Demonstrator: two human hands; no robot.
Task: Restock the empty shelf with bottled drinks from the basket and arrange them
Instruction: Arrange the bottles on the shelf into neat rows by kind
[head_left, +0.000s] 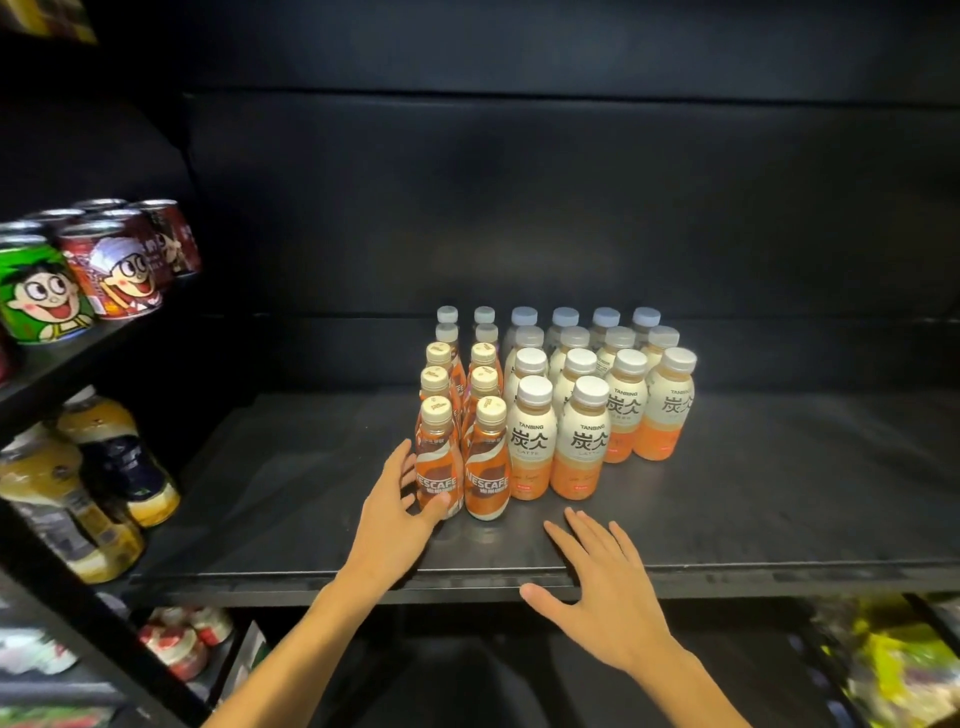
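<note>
While left hand (397, 512) grips front Nescafe bottle (438, 460), right hand (602, 587) at shelf (779, 519) edge

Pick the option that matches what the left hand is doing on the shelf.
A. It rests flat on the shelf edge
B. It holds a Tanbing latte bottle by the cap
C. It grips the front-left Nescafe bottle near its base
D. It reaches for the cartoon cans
C: the left hand wraps thumb and fingers round the lower part of the front-left Nescafe bottle, while the right hand lies open at the shelf front.
</note>
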